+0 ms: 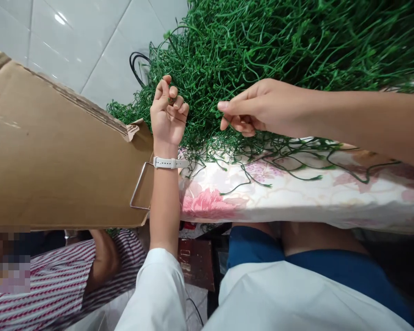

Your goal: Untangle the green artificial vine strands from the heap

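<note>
Your left hand [170, 115] palm up, fingers half curled, any grip too unclear to tell, your right hand [258, 105] nearly closed, thumb and forefinger pinching a green stem [214, 111], the green pile [262, 50] heaped across the tabletop [269, 202], thinning toward its near edge

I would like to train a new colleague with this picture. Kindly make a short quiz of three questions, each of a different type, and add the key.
1. Which hand has the white band at its wrist?
2. True or false: the green strands lie to the right of the brown cardboard.
3. The white cover under the strands shows: a) stripes b) flowers c) squares

Key: 1. The left hand; 2. True; 3. b
</note>
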`<act>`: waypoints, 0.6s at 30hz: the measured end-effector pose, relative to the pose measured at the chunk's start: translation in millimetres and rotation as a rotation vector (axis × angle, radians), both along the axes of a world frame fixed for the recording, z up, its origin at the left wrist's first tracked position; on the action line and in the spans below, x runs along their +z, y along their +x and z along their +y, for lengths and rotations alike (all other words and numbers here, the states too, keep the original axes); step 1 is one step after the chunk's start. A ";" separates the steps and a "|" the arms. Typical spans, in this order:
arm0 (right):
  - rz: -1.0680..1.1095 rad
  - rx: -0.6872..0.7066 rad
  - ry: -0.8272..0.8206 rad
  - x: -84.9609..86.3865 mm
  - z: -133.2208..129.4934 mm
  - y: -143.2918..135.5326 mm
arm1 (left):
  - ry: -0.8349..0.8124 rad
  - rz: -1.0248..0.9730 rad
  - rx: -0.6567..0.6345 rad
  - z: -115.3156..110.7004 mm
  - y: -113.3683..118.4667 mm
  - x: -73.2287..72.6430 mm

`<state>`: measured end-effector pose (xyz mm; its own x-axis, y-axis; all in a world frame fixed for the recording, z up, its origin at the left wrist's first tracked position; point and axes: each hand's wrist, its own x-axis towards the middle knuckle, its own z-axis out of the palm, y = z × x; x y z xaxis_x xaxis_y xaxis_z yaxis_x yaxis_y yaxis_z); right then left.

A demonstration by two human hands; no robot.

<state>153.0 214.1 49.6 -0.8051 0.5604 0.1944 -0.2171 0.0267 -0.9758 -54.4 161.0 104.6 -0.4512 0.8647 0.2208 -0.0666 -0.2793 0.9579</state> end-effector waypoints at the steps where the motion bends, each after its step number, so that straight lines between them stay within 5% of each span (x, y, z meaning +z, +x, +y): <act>1: -0.001 -0.003 -0.062 1.2 -1.2 -0.9 | -0.008 -0.001 0.004 -0.7 0.3 0.0; 9: -0.070 0.001 -0.327 7.3 -5.9 -5.6 | -0.017 0.038 -0.052 2.4 -3.1 -5.2; 13: -0.115 -0.159 -0.219 4.4 -6.6 -7.9 | 0.051 -0.056 -0.111 1.8 2.5 -4.9; 18: -0.070 0.094 -0.196 9.1 -10.6 -1.4 | 0.127 -0.208 -0.238 0.0 9.1 -3.3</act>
<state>151.5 203.5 58.7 -0.8631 0.5040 0.0313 -0.1413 -0.1815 -0.9732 -45.3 160.9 101.3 -0.2863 0.9228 0.2578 -0.3343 -0.3483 0.8757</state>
